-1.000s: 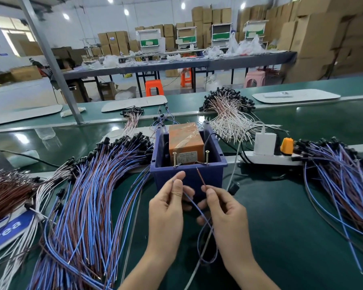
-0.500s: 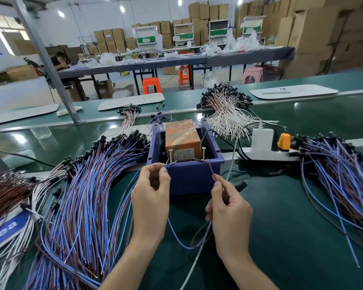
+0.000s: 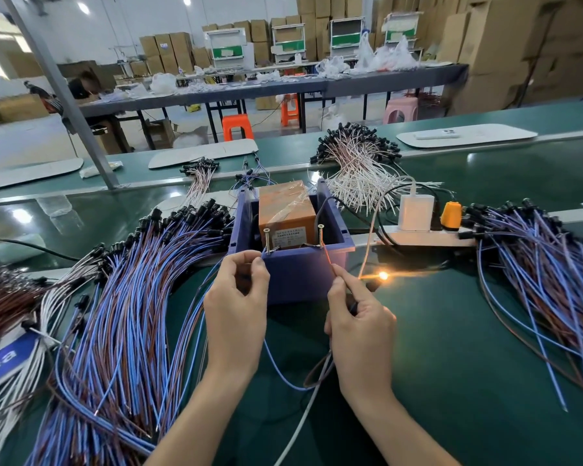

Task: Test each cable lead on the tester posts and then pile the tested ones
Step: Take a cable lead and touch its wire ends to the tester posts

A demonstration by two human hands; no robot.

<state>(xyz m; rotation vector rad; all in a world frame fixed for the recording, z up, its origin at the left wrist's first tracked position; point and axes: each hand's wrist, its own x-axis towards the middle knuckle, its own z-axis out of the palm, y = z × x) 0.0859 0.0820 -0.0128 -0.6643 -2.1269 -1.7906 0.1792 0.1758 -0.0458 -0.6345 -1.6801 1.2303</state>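
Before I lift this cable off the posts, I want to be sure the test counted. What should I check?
1. Brown lead touches the right post: ok.
2. Blue lead tip on the left post: cannot tell, the left hand hides it.
3. Lamp glowing: ok, orange.
4. Right hand pinches the brown lead: ok.
5. Which pile takes tested cables: cannot tell; the left bundle and the right bundle look alike.
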